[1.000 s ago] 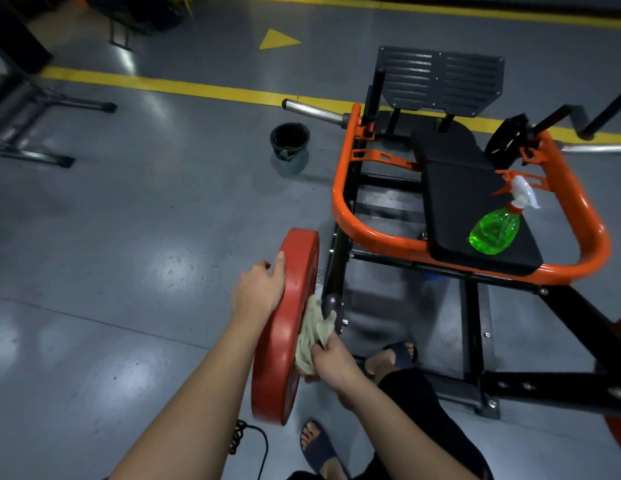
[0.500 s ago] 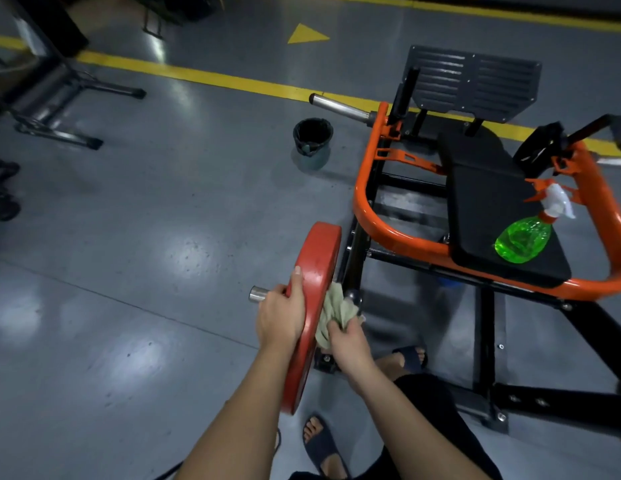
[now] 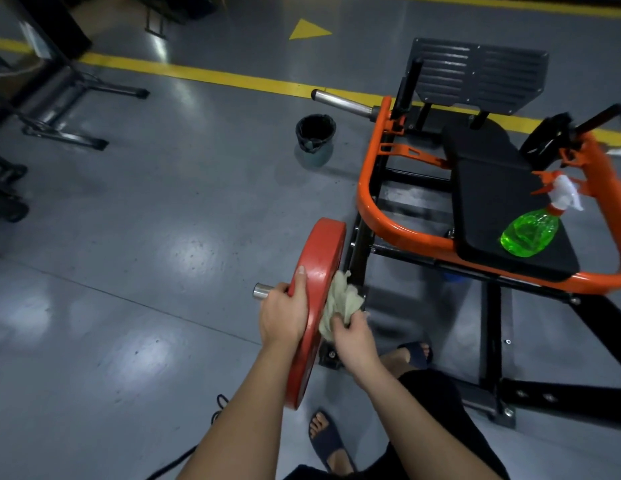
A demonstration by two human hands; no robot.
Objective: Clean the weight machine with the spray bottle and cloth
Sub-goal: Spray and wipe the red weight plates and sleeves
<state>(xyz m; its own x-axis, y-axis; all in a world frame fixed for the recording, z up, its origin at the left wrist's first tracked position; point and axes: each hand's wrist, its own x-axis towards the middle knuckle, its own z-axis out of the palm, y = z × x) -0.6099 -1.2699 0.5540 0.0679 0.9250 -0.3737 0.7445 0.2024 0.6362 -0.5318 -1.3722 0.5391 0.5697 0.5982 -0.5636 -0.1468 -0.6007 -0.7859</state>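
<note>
The weight machine [image 3: 371, 209] runs off the right edge of the picture. The red plate [image 3: 319, 265] stands on its rim and is seen edge-on, so its faces are hard to see. The left hand [image 3: 283, 315] holds the plate, thumb over the rim, just by the steel bar end [image 3: 262, 291]. The right hand [image 3: 354, 336] grips the bunched cloth [image 3: 340, 299] against the plate's inner side. The spray bottle [image 3: 531, 230] lies on the black seat [image 3: 492, 202], nozzle pointing away. Bare floor [image 3: 146, 237] lies to the left.

cloth [image 3: 341, 304]: pale, crumpled, against red plate [image 3: 317, 289] | spray bottle [image 3: 532, 227]: green, lying on black seat [image 3: 503, 199]
</note>
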